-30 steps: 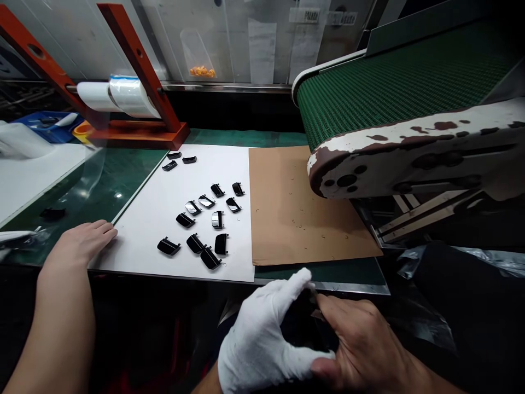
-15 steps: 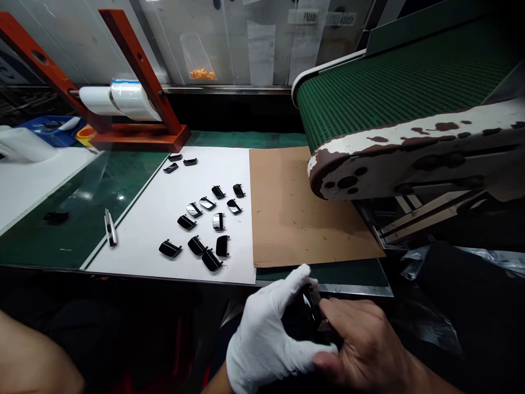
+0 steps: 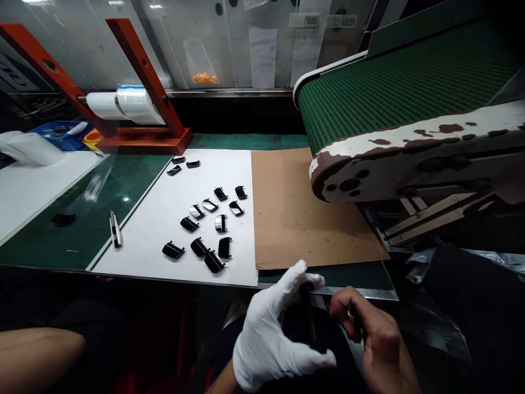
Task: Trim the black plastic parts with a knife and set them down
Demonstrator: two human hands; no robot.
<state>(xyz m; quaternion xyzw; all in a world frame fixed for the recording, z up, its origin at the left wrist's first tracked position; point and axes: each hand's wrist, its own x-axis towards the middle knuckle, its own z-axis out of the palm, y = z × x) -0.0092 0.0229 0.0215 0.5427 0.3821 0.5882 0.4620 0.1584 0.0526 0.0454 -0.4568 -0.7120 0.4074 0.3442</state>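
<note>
My gloved left hand (image 3: 279, 334) clamped round black part (image 3: 318, 331), fingers over top, thumb beneath. Part sits near, right of centre, below bench edge. My bare right hand (image 3: 375, 339) just right of part, fingers curled in; can't tell if gripping anything. Black pieces (image 3: 205, 219) scattered on white sheet (image 3: 143, 241), far left. Co-worker's arm (image 3: 36, 350) near left.

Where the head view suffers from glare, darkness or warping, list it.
Head view: highlights glint on the glossy black parts and a bright spot sits on the green mat; below the table edge it is very dark, so the dark piece in the gloved left hand barely shows; the right hand is dim; the wide lens bows the conveyor.
</note>
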